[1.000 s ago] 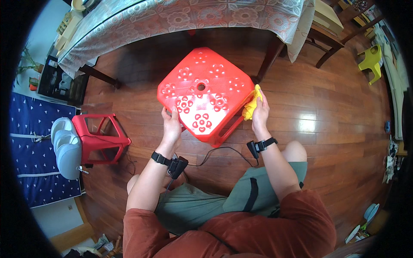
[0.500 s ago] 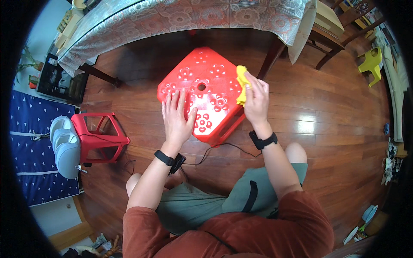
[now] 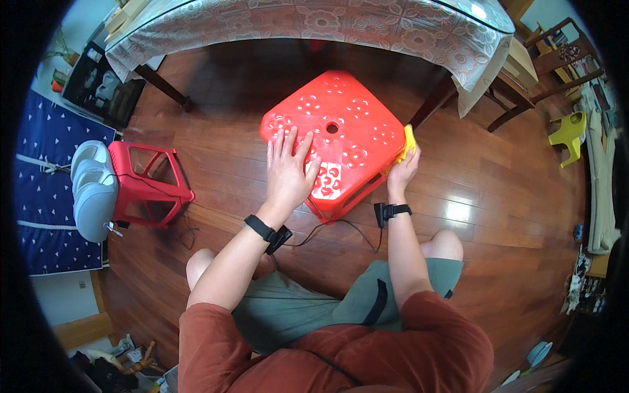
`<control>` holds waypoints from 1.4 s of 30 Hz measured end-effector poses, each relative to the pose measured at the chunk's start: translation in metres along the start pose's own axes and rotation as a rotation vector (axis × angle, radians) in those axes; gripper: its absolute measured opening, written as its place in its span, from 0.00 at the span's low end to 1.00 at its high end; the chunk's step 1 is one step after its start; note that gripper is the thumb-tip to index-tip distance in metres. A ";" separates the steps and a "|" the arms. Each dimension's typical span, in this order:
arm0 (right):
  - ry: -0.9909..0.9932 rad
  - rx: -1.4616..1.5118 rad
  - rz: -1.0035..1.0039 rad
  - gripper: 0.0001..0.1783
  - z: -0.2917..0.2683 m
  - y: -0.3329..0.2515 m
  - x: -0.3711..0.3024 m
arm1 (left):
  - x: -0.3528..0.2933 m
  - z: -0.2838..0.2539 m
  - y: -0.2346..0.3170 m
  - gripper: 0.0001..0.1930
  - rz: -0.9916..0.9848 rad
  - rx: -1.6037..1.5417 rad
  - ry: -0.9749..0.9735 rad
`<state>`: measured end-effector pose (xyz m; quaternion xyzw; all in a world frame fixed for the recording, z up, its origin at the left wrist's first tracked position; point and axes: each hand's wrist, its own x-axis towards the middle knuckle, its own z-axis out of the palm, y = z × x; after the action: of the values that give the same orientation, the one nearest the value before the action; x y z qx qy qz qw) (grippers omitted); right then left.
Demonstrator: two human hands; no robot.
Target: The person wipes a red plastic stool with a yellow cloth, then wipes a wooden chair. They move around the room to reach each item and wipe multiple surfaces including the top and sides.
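Note:
A red plastic stool [image 3: 367, 141] with raised flower shapes and a round hole in its seat stands in front of me. My left hand [image 3: 289, 167] lies flat on the near left part of the seat, fingers spread. At the right edge, my right hand [image 3: 403, 171] grips a yellow cloth [image 3: 409, 143] against the stool's side, just below the seat's rim. Part of the cloth and some right-hand fingers are hidden behind that edge.
Beyond the stool is a table with a patterned tablecloth [image 3: 275, 26]. A second red stool [image 3: 147, 211] with a grey-white object [image 3: 92, 190] beside it stands left. A small yellow stool [image 3: 567, 137] is far right. A black cable [image 3: 357, 224] runs across the wooden floor.
My right hand has taken the yellow cloth from the seat's right rim down onto the side below it. The left hand stays on the seat, and the view has shifted slightly.

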<state>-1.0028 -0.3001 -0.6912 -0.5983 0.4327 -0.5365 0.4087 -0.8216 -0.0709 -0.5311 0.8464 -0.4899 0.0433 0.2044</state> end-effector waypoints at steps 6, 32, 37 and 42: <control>-0.172 -0.349 0.353 0.19 -0.027 0.141 -0.063 | 0.001 -0.004 0.005 0.31 -0.007 0.012 0.004; -0.347 -0.271 0.420 0.12 -0.007 0.023 -0.163 | 0.001 0.003 0.005 0.31 -0.004 0.061 0.012; -0.650 -0.091 0.404 0.12 0.031 0.067 -0.119 | 0.004 -0.004 -0.004 0.31 0.040 0.057 0.011; -0.960 -0.319 0.300 0.13 0.101 0.085 -0.084 | 0.004 -0.003 -0.007 0.32 0.050 0.075 0.002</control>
<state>-0.9131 -0.2419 -0.8061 -0.7630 0.3539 -0.0654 0.5369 -0.8130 -0.0697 -0.5296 0.8408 -0.5089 0.0674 0.1717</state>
